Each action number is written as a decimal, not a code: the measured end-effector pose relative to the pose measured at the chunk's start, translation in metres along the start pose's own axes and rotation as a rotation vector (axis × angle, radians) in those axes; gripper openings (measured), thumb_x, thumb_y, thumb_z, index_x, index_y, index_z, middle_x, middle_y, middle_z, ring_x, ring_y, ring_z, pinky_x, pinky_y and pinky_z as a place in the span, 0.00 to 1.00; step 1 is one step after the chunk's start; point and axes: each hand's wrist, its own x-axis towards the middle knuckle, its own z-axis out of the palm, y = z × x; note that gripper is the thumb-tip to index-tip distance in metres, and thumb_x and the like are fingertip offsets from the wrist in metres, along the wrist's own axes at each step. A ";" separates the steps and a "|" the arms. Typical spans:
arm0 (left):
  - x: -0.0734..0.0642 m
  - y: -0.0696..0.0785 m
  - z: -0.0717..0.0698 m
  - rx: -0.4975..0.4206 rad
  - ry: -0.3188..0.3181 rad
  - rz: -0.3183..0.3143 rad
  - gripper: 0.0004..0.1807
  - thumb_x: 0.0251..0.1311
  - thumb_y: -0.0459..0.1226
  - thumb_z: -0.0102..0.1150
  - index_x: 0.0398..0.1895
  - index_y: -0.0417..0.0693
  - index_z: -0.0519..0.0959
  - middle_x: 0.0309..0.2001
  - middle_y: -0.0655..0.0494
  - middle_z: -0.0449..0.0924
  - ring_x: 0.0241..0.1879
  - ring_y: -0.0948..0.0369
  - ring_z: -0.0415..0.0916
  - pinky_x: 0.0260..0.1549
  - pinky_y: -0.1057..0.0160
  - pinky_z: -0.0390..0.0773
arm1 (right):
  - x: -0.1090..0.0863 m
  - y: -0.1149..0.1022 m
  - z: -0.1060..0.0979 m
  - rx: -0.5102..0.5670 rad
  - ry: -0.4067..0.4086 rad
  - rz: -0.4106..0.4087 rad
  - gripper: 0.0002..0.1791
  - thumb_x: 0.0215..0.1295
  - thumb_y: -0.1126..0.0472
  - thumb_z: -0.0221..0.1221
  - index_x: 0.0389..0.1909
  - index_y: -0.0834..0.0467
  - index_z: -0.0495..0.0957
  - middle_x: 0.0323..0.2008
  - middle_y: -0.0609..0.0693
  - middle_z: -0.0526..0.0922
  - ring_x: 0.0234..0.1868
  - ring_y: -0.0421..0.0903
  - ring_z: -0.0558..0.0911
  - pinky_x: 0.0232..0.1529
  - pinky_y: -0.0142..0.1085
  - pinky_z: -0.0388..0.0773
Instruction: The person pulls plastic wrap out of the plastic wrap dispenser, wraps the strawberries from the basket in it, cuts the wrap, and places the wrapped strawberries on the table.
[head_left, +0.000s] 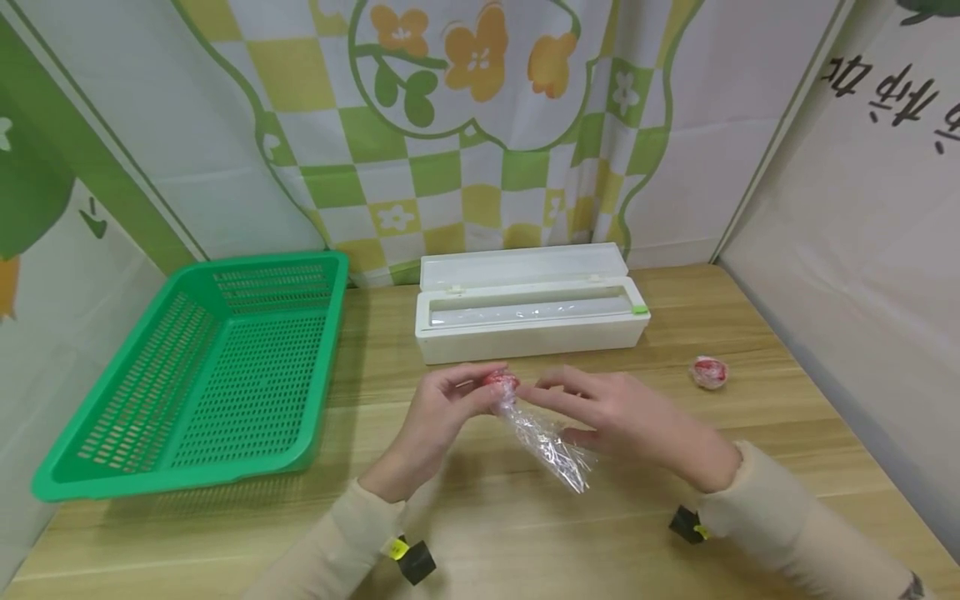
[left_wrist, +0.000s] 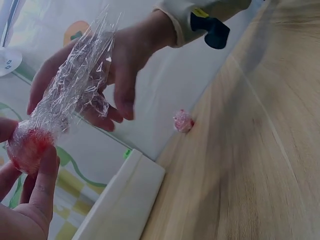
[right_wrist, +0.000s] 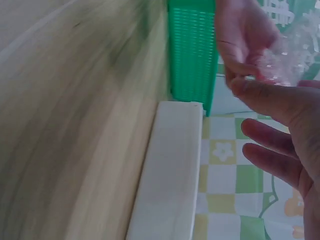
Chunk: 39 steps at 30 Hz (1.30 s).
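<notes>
My left hand point(head_left: 442, 404) pinches a round red thing point(head_left: 501, 382) wrapped in clear plastic film, held above the table between thumb and fingers. A long crinkled tail of the film point(head_left: 547, 442) hangs from it toward the lower right. My right hand point(head_left: 622, 412) is beside the wrapped thing, its fingers fairly straight and spread around the film's tail. In the left wrist view, the right hand point(left_wrist: 125, 60) lies behind the film, and the red thing point(left_wrist: 30, 147) sits in the left fingertips. The red thing's exact kind is hidden by the film.
A second red film-wrapped ball point(head_left: 708, 372) lies on the wooden table point(head_left: 480, 533) at right. Behind the hands stands a white cling film box point(head_left: 532, 337), lid raised, with a roll inside. A green plastic basket point(head_left: 318, 417) occupies the left side. Patterned curtains point(head_left: 465, 183) hang behind.
</notes>
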 end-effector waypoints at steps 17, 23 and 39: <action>-0.003 -0.002 0.003 0.066 -0.039 0.038 0.19 0.58 0.30 0.67 0.54 0.34 0.81 0.48 0.47 0.85 0.44 0.63 0.84 0.42 0.64 0.86 | 0.019 -0.021 0.011 0.367 0.213 0.035 0.08 0.69 0.63 0.59 0.41 0.58 0.87 0.28 0.46 0.88 0.24 0.33 0.82 0.28 0.19 0.78; -0.004 0.000 0.004 0.155 -0.064 0.032 0.19 0.57 0.31 0.68 0.52 0.39 0.83 0.49 0.44 0.81 0.46 0.61 0.81 0.43 0.64 0.85 | 0.021 -0.019 0.006 0.780 0.178 0.346 0.06 0.61 0.70 0.65 0.37 0.62 0.88 0.33 0.54 0.90 0.26 0.35 0.86 0.22 0.28 0.82; -0.007 0.004 0.001 0.102 -0.149 -0.066 0.21 0.59 0.35 0.67 0.57 0.41 0.81 0.49 0.51 0.81 0.53 0.59 0.76 0.54 0.58 0.82 | 0.020 -0.020 0.012 0.915 0.255 0.666 0.02 0.58 0.71 0.67 0.31 0.66 0.87 0.30 0.59 0.89 0.22 0.41 0.85 0.24 0.39 0.85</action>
